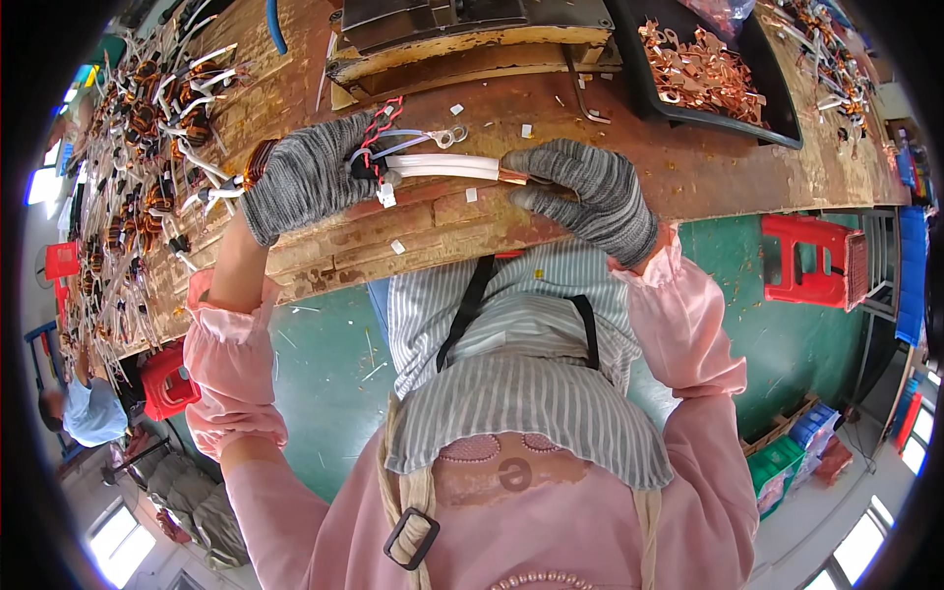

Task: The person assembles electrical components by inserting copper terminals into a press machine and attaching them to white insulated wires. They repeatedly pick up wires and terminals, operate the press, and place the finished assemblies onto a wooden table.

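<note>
My left hand (310, 179), in a grey knit glove, is closed around a wire assembly. A copper-wound coil (258, 163) shows at the wrist side of that hand. Thick white wires (447, 166) run from it toward the right, beside a twisted red-and-black wire (378, 130) and thin bluish leads ending in ring terminals (448, 137). At the far end of the white wires, my right hand (600, 197), gloved alike, pinches the bare copper end (512, 177) between thumb and fingers. Its fingertips partly hide that end.
A black tray (678, 123) of copper terminals (700, 71) stands at the back right, beside a worn metal fixture (472, 44) and a hex key (584, 93). Many wired coils (147, 118) crowd the left of the wooden bench (708, 177). Red stools (801, 261) stand below; another person (93, 408) is far left.
</note>
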Tool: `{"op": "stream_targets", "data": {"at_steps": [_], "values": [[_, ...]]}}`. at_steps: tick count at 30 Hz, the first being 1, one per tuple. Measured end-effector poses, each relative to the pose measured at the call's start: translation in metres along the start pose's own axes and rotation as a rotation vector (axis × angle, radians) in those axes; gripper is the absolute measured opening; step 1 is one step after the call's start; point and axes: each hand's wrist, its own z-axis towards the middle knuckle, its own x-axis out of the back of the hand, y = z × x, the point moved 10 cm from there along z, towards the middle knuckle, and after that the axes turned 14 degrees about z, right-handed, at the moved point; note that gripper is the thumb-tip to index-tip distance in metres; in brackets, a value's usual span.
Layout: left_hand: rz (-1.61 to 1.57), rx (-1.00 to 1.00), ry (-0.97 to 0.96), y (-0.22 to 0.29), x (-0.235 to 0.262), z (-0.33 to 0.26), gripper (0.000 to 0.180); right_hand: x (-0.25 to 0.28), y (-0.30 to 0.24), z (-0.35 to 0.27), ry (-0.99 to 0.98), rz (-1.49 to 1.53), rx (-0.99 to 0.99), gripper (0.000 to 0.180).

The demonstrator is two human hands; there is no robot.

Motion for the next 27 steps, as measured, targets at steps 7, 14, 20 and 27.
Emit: {"op": "stream_targets", "data": {"at_steps": [7, 14, 20, 27], "values": [[0.083, 0.054, -0.026, 0.0, 0.001, -0.003, 0.036, 0.0, 0.013, -0.003, 0.104, 0.299, -0.188, 0.025], [0.392, 0.037, 0.041, 0.013, -0.001, -0.013, 0.033, -0.015, 0.042, -0.018, 0.19, 0.859, -0.55, 0.025], [0.65, -0.075, 0.214, 0.026, -0.004, -0.036, 0.052, -0.015, 0.04, -0.022, 0.198, 0.78, -0.579, 0.026], [0.8, -0.063, 0.142, 0.015, 0.014, -0.049, 0.05, -0.01, 0.039, -0.021, 0.279, 0.72, -0.558, 0.025]]}}
